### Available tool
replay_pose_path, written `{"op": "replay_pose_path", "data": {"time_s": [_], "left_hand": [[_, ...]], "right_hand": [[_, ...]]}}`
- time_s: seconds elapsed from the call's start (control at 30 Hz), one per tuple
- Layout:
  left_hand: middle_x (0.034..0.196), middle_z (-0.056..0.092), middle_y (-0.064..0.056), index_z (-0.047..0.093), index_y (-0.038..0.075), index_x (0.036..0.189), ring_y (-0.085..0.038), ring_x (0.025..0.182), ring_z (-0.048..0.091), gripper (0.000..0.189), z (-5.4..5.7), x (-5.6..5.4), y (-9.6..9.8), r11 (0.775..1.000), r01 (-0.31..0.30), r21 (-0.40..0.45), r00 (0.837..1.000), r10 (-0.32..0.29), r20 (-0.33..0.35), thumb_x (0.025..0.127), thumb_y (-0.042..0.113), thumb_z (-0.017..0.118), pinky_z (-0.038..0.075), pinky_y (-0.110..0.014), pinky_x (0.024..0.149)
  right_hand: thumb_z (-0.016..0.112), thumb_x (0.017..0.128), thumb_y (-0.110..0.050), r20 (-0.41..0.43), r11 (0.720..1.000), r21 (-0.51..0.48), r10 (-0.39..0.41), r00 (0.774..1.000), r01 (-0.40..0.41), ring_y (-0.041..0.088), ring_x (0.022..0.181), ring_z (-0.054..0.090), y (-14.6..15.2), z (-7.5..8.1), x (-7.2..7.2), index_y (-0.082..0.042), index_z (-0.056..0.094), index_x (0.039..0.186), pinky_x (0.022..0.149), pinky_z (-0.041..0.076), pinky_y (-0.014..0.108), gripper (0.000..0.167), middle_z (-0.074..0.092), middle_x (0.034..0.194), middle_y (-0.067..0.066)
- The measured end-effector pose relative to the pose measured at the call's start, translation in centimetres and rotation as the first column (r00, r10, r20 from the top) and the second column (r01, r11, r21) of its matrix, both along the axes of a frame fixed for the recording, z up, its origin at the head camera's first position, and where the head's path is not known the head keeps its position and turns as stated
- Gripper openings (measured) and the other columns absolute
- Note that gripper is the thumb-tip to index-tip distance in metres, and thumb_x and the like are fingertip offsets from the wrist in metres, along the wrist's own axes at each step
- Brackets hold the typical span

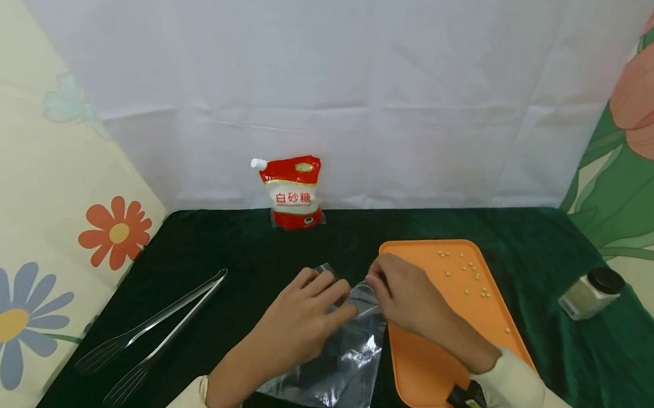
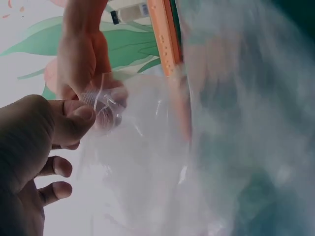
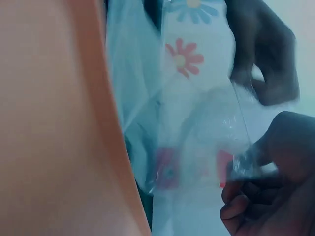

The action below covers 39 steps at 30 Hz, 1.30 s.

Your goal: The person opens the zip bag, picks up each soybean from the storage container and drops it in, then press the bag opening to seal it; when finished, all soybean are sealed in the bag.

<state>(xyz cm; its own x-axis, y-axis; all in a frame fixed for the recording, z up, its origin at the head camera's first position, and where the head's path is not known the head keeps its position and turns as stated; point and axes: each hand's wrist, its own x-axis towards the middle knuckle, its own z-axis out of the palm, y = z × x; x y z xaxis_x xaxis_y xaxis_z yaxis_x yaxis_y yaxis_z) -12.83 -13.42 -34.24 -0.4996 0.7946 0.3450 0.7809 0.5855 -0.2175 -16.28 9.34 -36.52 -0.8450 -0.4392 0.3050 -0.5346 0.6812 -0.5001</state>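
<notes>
A clear plastic bag (image 1: 351, 363) hangs between both hands, its lower part over the dark green cloth and beside the orange tray. My left hand (image 1: 302, 317) pinches the bag's top edge between thumb and forefinger; in the left wrist view its other fingers (image 2: 60, 166) are bent away from the plastic. Close by, my right hand (image 1: 413, 293) pinches the same edge from the other side, above the tray's left part. In the right wrist view the film (image 3: 206, 118) stretches between the two hands. Whether the bag's mouth is parted, I cannot tell.
The orange tray (image 1: 429, 370) carries several small pale round beans (image 1: 484, 292). Metal tongs (image 1: 159, 336) with slotted ends lie at left. A red and white sugar pouch (image 1: 293, 193) stands at the back. A jar with a black lid (image 1: 591, 293) is tilted at right.
</notes>
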Motion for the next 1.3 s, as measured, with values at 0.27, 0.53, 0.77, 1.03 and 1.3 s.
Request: {"op": "replay_pose_path", "data": {"time_s": [0.27,0.53,0.77,1.03,1.3], "left_hand": [[0.121,0.052,0.003,0.064,0.023,0.094,-0.020,0.117,0.044,0.007,0.9,0.3,-0.7,0.997,0.054,0.055,0.981,-0.063,0.182,0.089,0.019,0.068,0.038,-0.043,0.102],[0.126,0.057,0.008,0.065,0.021,0.107,-0.017,0.123,0.042,0.015,1.2,0.8,-0.4,0.986,0.160,0.036,0.943,-0.164,0.288,0.092,0.023,0.066,0.040,-0.038,0.102],[0.122,0.061,0.010,0.065,0.025,0.097,-0.015,0.115,0.047,0.008,1.4,0.7,-0.5,0.975,0.214,0.051,0.934,-0.220,0.281,0.092,0.021,0.069,0.042,-0.034,0.095],[0.106,0.062,0.010,0.062,0.029,0.110,-0.009,0.091,0.055,0.027,1.5,0.3,-0.6,0.995,0.093,0.026,0.958,-0.097,0.269,0.088,0.021,0.077,0.042,-0.026,0.079],[0.099,0.065,0.010,0.064,0.025,0.110,-0.009,0.081,0.053,0.025,1.0,-0.1,-0.6,0.990,0.040,0.136,0.983,-0.064,0.175,0.089,0.028,0.078,0.041,-0.024,0.070]], "right_hand": [[0.060,0.101,-0.023,0.044,0.993,-0.019,-0.113,0.993,0.114,0.010,0.063,0.050,1.3,-0.6,-1.6,-0.014,0.060,0.098,0.051,0.046,0.028,0.009,0.053,0.082,-0.005],[0.058,0.101,-0.022,0.078,0.988,0.007,-0.152,0.985,0.152,0.012,0.062,0.049,1.9,-1.7,-2.8,-0.014,0.059,0.095,0.051,0.044,0.029,0.010,0.053,0.081,-0.003],[0.056,0.101,-0.023,0.085,0.991,-0.056,-0.118,0.989,0.123,0.011,0.060,0.051,2.0,-1.4,-2.9,-0.018,0.058,0.093,0.048,0.045,0.030,0.010,0.055,0.081,-0.005],[0.057,0.101,-0.018,-0.243,0.956,-0.076,0.257,0.935,-0.282,0.009,0.101,0.055,2.5,-0.4,-2.5,-0.019,0.063,0.118,0.080,0.053,0.031,0.018,0.057,0.120,-0.004],[0.056,0.093,-0.011,-0.285,0.839,0.290,0.536,0.795,-0.461,0.011,0.100,0.059,2.2,0.3,-1.7,-0.018,0.062,0.124,0.086,0.052,0.029,0.032,0.056,0.138,-0.004]]}}
